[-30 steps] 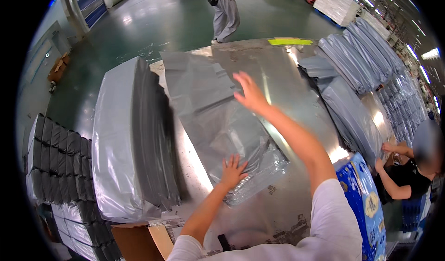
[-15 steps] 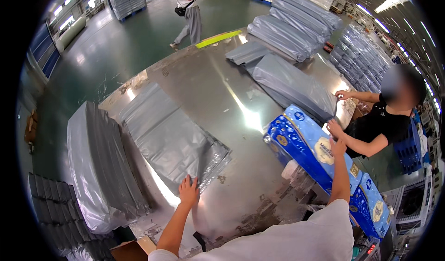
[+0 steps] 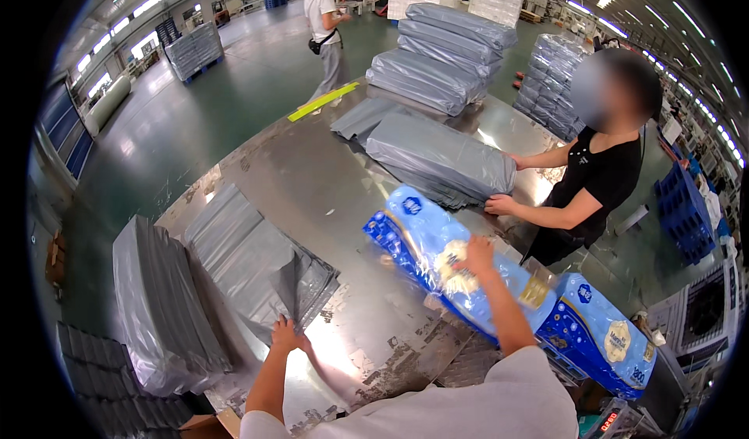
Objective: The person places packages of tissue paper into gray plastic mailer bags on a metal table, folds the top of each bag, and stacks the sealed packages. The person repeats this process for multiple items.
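Note:
My left hand point(image 3: 288, 334) pinches the near corner of a grey plastic bag on a flat stack of grey plastic bags point(image 3: 234, 256). A dark fold shows where the bag's edge lifts beside my fingers. My right hand point(image 3: 477, 257) rests on top of a long blue plastic-wrapped pack point(image 3: 425, 232), its fingers apart on the wrapper. That pack lies slanted across the table's right side. Behind its near end is a second blue pack point(image 3: 605, 334), on the machine side at the right.
A tall pile of grey bags point(image 3: 168, 306) stands at the table's left edge. Across the metal table point(image 3: 312, 178), a co-worker point(image 3: 605, 166) in black handles a grey wrapped bundle point(image 3: 437, 154). More grey bundles point(image 3: 445, 57) are stacked behind. Another person point(image 3: 324, 30) walks beyond the table.
The view has shifted. My right hand and the first blue pack have moved left over the table, away from the second pack. My left hand stays at the bag's corner, where the edge is raised more.

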The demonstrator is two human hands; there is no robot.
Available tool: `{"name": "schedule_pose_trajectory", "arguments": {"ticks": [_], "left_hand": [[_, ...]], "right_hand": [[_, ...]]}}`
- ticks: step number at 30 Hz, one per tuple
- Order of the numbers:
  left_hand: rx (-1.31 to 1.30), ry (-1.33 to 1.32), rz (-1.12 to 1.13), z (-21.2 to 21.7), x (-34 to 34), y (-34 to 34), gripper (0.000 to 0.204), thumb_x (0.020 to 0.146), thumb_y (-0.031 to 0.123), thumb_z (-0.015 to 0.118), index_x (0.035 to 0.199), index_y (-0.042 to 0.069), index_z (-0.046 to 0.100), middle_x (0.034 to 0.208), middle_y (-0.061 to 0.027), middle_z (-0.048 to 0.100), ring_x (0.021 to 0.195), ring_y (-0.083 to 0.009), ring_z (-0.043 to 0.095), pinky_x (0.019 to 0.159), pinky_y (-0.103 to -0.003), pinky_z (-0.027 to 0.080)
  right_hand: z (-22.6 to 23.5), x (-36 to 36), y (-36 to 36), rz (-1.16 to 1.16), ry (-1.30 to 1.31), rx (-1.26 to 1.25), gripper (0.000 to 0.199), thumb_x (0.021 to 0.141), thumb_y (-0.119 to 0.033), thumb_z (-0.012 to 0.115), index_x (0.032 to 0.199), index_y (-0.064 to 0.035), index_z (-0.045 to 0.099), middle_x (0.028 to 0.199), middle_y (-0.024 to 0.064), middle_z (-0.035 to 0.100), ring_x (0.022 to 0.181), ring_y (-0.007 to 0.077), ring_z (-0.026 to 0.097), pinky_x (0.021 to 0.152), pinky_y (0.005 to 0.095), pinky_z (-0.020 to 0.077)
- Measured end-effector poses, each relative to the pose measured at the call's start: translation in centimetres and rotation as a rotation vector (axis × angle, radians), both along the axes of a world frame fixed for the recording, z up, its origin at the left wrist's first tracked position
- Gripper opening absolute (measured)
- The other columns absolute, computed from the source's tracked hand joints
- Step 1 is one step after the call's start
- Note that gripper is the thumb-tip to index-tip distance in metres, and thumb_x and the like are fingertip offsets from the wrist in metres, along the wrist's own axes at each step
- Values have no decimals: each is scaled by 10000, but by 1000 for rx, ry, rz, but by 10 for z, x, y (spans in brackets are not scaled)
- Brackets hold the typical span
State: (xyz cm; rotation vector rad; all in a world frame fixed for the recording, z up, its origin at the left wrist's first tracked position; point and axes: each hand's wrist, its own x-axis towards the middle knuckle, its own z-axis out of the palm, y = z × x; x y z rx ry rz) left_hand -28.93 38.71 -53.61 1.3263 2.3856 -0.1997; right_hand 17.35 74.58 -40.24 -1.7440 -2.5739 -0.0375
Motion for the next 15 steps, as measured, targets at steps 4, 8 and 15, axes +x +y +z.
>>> {"name": "schedule_pose_trajectory", "arguments": {"ticks": [4, 8, 15], "left_hand": [[72, -4, -50, -15, -7, -11, 866, 621, 416, 704, 1331, 119, 306, 1416, -219, 198, 1260, -398, 267, 959, -494, 353], [-18, -27, -35, 6, 9, -2, 948, 644, 421, 686, 1399, 345, 119, 1433, -212, 150, 1276, -398, 241, 934, -520, 363], [-30, -5, 42, 15, 28, -6, 853, 695, 536, 630, 1373, 436, 122, 1449, -237, 10, 1306, -445, 110, 886, -678, 267]], "right_hand": [[15, -46, -121, 63, 80, 213, 946, 506, -464, 774, 1264, -61, 376, 1176, 156, 430, 1019, 307, 441, 872, 446, 332], [50, -71, -185, 197, -7, 28, 1082, 524, -504, 755, 1390, -202, 181, 1338, 234, 246, 1153, 399, 341, 935, 570, 240], [44, -138, -165, 303, 8, -58, 1112, 558, -544, 718, 1413, -290, 55, 1329, 282, 228, 1173, 427, 314, 941, 593, 245]]}}
